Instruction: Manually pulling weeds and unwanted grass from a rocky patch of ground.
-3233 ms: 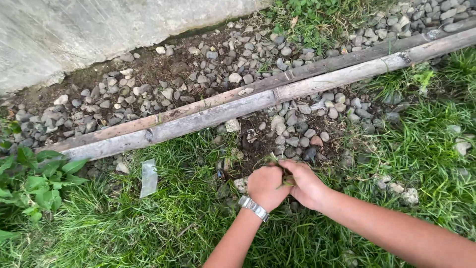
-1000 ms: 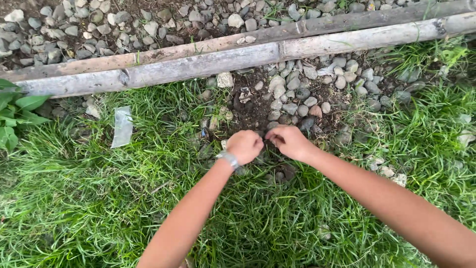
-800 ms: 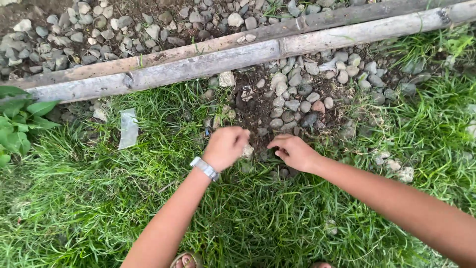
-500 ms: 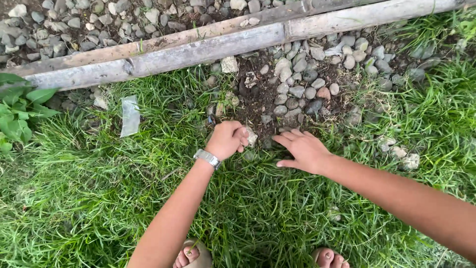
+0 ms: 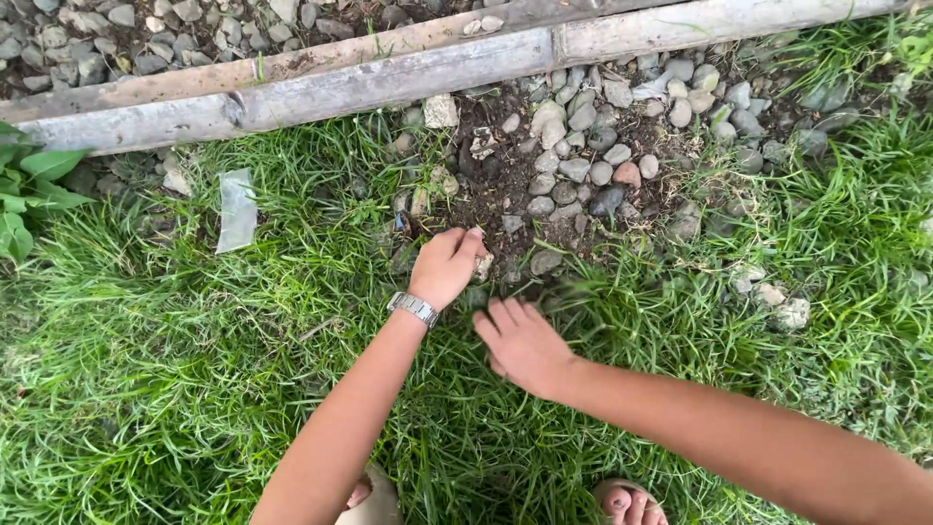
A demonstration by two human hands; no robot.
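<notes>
At the edge of the grass (image 5: 194, 369), just below a patch of dark soil (image 5: 486, 185), 2 bare hands work close to the ground. Left hand (image 5: 445, 267), w/ 1 metal wristwatch (image 5: 413, 308), is curled w/ knuckles up, fingertips pressed into the soil beside a small pale stone (image 5: 483, 266); whether it grips anything can't be told. Right hand (image 5: 523, 342) lies flat and open, fingers spread over the grass, holding nothing. The hands are apart, not touching.

Counted: 2 bamboo poles (image 5: 389, 83) lying side by side across the top, 1 flat clear plastic scrap (image 5: 237, 208) in the grass to the left, 1 leafy plant (image 5: 29, 190) at the left edge, 1 reddish pebble (image 5: 627, 174) among many grey pebbles (image 5: 573, 146), too many to count. 2 feet show at the bottom edge; right foot's toes (image 5: 622, 503) are plain, the left foot (image 5: 369, 496) is partly hidden by the arm.

Vs. half a sec ago: right hand has pulled back toward the person, off the soil edge and lower in the grass. Left hand stays at about the same spot by the soil. Poles sit a bit higher in view, so the head has tipped down slightly.
</notes>
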